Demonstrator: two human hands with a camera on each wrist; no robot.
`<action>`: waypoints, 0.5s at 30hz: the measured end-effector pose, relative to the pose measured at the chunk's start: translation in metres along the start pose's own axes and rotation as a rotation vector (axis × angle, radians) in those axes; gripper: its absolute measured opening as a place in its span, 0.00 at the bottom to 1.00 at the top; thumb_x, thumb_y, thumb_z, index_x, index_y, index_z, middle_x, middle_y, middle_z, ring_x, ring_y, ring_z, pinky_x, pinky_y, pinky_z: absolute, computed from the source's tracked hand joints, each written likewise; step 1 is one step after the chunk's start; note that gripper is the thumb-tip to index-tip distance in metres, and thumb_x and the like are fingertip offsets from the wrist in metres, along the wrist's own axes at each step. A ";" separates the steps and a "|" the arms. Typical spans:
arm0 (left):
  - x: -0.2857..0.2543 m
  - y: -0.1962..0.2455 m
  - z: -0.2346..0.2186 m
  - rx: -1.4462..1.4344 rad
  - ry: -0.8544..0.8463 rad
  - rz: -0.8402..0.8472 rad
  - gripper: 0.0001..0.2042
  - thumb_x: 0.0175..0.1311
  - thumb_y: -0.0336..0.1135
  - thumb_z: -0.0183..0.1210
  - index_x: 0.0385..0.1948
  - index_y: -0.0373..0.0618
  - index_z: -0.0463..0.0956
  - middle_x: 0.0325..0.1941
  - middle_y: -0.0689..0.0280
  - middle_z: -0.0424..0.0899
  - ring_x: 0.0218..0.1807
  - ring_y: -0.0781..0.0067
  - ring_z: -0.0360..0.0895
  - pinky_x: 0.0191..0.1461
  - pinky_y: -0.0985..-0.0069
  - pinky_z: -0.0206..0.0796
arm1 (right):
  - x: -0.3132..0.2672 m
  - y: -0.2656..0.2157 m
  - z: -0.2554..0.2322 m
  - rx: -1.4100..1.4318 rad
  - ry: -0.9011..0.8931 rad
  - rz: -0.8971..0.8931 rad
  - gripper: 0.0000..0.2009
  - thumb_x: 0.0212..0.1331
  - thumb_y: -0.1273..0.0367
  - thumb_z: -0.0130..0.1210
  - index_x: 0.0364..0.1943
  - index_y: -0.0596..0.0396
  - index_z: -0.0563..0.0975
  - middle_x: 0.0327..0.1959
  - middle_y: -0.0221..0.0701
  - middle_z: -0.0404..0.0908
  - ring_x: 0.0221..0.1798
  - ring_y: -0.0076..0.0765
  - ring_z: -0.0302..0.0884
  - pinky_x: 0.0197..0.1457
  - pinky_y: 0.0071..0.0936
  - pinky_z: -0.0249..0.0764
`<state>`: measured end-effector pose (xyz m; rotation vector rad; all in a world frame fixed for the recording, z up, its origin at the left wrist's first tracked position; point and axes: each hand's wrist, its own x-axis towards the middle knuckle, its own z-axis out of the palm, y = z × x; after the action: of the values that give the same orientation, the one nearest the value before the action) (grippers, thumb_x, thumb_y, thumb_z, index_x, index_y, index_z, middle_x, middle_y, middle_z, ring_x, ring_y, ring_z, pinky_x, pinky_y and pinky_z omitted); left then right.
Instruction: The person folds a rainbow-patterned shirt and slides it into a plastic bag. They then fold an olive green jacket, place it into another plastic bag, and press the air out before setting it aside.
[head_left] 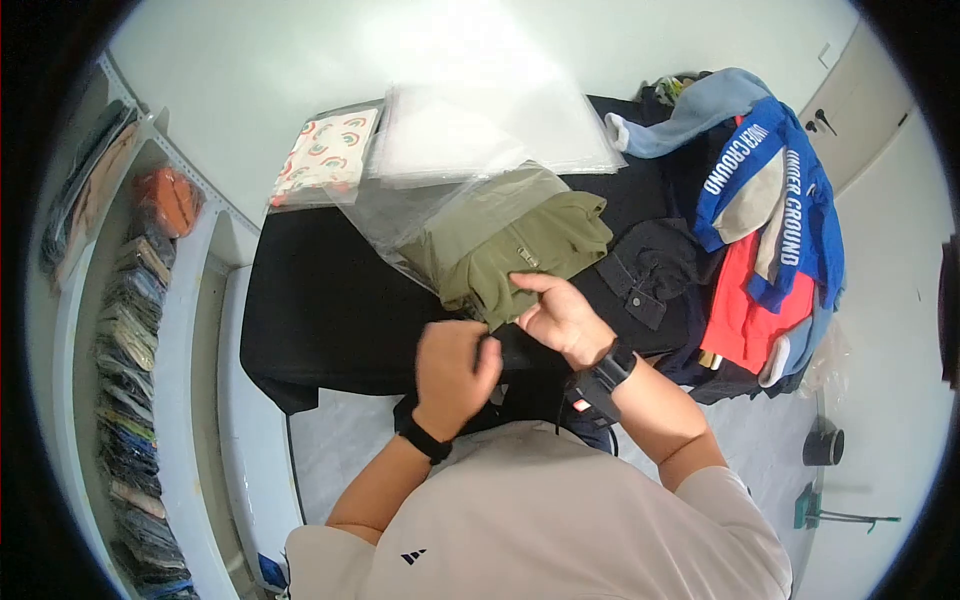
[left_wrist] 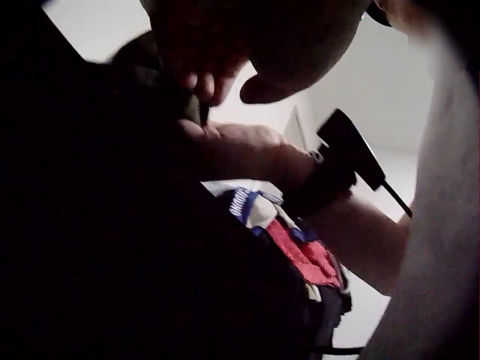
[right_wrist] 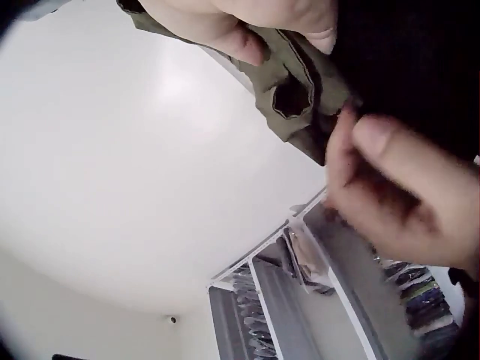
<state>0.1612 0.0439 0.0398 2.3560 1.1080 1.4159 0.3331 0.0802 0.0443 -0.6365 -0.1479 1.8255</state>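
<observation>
An olive green garment (head_left: 535, 245), with a small zip on its face, lies on the black-covered table, its far part under a clear plastic bag (head_left: 400, 225). At its near edge my left hand (head_left: 455, 375) pinches the cloth between thumb and forefinger. My right hand (head_left: 565, 320) grips the same edge a little to the right, thumb on top. In the right wrist view a fold of the garment (right_wrist: 277, 82) hangs between both hands, with a round opening in it. The left wrist view is dark, and the garment hardly shows there.
Clear plastic bags (head_left: 490, 130) are stacked at the back, beside a rainbow-patterned packed item (head_left: 330, 155). A dark denim garment (head_left: 645, 270) lies to the right, then a heap of clothes with a blue printed one (head_left: 820, 220). Shelves (head_left: 180, 330) of bagged clothes stand left.
</observation>
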 end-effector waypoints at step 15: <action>0.018 0.015 0.061 0.001 -0.406 -0.130 0.19 0.51 0.43 0.59 0.41 0.40 0.73 0.40 0.53 0.78 0.44 0.49 0.75 0.49 0.59 0.65 | 0.010 -0.009 0.006 -0.082 0.166 0.109 0.17 0.66 0.72 0.44 0.58 0.62 0.64 0.59 0.45 0.68 0.62 0.47 0.65 0.68 0.43 0.60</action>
<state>0.2234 0.0587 0.0269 2.3747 1.1157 0.8417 0.3362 0.0936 0.0497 -0.8653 -0.0789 1.8694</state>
